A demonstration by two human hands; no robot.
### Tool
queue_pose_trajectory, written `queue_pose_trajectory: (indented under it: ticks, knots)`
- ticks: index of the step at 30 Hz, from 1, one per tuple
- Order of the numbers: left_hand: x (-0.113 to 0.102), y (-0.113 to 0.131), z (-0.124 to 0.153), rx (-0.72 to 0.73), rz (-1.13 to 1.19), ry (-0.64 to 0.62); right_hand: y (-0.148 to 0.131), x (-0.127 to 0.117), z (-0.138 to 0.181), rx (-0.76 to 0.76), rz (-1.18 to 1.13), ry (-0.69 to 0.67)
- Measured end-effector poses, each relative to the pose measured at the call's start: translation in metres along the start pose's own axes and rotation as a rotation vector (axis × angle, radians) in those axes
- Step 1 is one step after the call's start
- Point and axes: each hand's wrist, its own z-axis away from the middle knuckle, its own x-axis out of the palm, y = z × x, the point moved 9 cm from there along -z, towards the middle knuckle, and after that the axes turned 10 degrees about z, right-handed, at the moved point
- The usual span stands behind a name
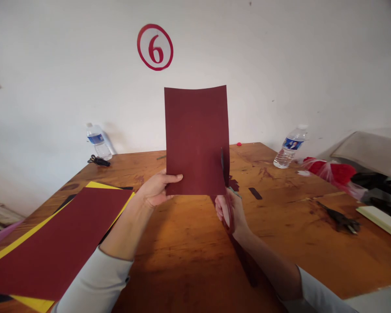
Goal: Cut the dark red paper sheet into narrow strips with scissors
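Observation:
A dark red sheet of paper (195,139) is held upright over the table. My left hand (158,187) grips its lower left corner, thumb on the near face. In my right hand (235,213) is a pair of scissors (228,217) with dark red handles, at the sheet's lower right. One blade shows in front of the paper near its right edge, where a narrow strip bends away. The other blade is hidden behind the sheet. Below my right hand, a long dark strip hangs or lies; I cannot tell which.
On the wooden table (176,252), red, yellow and black sheets (61,234) are stacked at left. Water bottles (99,141) (289,147) stand at the back left and back right. Small dark scraps (255,193) lie behind my right hand; a black plug (342,219) is at right.

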Motion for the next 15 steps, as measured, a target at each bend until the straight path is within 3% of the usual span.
queue_pose_trajectory:
  ticks: [15]
  knots:
    - [0.0035,0.0001,0.0013,-0.008,0.001,-0.024,-0.0026,-0.0031,-0.0003,-0.008,0.071,0.022]
